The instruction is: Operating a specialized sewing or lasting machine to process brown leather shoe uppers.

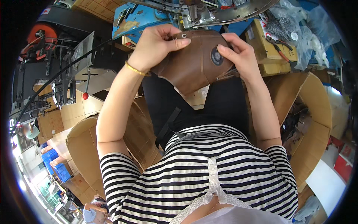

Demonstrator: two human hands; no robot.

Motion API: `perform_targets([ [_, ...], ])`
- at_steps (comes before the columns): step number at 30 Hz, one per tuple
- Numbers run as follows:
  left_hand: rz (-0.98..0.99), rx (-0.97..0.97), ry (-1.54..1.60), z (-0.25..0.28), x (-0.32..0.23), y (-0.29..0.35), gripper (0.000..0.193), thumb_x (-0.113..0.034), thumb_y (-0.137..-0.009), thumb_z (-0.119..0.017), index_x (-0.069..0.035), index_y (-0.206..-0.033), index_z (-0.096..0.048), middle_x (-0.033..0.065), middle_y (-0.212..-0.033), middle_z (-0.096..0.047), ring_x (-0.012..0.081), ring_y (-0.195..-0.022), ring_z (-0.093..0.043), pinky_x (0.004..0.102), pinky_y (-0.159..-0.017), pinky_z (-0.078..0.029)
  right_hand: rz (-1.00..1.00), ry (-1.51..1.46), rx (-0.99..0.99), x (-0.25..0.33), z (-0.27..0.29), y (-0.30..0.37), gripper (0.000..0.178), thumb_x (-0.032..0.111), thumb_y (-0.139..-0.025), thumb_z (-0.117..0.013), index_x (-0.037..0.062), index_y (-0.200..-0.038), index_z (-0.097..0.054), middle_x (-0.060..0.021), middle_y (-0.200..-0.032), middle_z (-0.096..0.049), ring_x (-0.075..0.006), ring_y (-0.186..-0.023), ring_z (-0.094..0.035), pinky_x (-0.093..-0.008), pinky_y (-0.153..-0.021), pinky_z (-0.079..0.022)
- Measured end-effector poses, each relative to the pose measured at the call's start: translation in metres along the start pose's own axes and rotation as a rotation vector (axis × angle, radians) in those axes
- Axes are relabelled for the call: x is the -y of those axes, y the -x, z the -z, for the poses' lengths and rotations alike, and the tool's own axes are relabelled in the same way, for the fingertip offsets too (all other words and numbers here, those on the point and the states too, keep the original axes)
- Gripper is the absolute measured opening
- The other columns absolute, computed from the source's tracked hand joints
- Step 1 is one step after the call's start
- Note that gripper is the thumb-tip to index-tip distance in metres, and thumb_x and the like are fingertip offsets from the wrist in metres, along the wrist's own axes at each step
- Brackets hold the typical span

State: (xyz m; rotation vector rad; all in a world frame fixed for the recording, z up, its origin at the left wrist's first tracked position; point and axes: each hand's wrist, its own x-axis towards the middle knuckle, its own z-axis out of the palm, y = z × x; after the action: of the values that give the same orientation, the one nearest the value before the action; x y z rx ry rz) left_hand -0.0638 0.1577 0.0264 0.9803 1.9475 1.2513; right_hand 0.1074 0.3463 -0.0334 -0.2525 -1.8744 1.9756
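We get bright, fairly even light on the forearms (120, 102) and shirt (238, 160), both clear, with a soft sheen on the leather (184, 72). At the far left rim, lights (22, 185) blow out to white glare. Shadow darkens the inside of the right-hand box (320, 108), and the trousers (228, 102) keep little detail. We see straight edges bend near the rim, black corners, and a soft lower-left background.

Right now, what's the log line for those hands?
left hand: pinches brown leather-like piece | right hand: grips other side, thumb at dark oval badge
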Motion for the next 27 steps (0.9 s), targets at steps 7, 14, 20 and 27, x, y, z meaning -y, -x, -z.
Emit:
perform_targets([
  [7,0.041,-0.052,-0.082,0.009,0.009,-0.036,0.039,-0.025,-0.076,-0.082,0.001,-0.098,-0.063,0.0030,-0.083,-0.064,0.0098,-0.076,-0.058,0.0216,-0.071,-0.044,-0.206,-0.170,-0.054,-0.002,-0.001,-0.013,0.031,0.020,-0.084,-0.074,0.0014,-0.108,-0.065,-0.0026,-0.095,-0.066,-0.0071,-0.085,-0.060,-0.0225,-0.075,-0.049],
  [14,0.137,0.034,-0.211,0.016,0.008,-0.045,0.062,-0.038,-0.065,-0.087,0.002,-0.100,-0.056,0.0056,-0.084,-0.059,0.0126,-0.076,-0.054,0.0234,-0.068,-0.042,-0.203,-0.142,-0.070,-0.007,-0.006,-0.005,0.033,0.024,-0.087,-0.071,0.0014,-0.110,-0.064,-0.0036,-0.098,-0.065,-0.0085,-0.090,-0.060,-0.0230,-0.078,-0.048],
  [20,0.148,0.015,-0.144,0.016,0.012,-0.046,0.062,-0.041,-0.058,-0.090,0.000,-0.092,-0.058,0.0059,-0.085,-0.056,0.0161,-0.078,-0.052,0.0276,-0.068,-0.042,-0.249,-0.177,-0.095,-0.002,-0.007,-0.005,0.038,0.021,-0.085,-0.073,-0.0007,-0.114,-0.064,-0.0046,-0.101,-0.065,-0.0093,-0.089,-0.060,-0.0229,-0.078,-0.049],
  [27,0.057,0.118,-0.111,0.024,0.033,-0.048,0.042,-0.033,-0.075,-0.081,-0.005,-0.095,-0.056,-0.0018,-0.081,-0.056,0.0079,-0.071,-0.051,0.0199,-0.068,-0.040,-0.093,-0.111,-0.125,-0.013,-0.011,-0.008,0.037,0.021,-0.083,-0.075,-0.0024,-0.111,-0.066,-0.0024,-0.099,-0.062,-0.0107,-0.089,-0.060,-0.0250,-0.078,-0.048],
])
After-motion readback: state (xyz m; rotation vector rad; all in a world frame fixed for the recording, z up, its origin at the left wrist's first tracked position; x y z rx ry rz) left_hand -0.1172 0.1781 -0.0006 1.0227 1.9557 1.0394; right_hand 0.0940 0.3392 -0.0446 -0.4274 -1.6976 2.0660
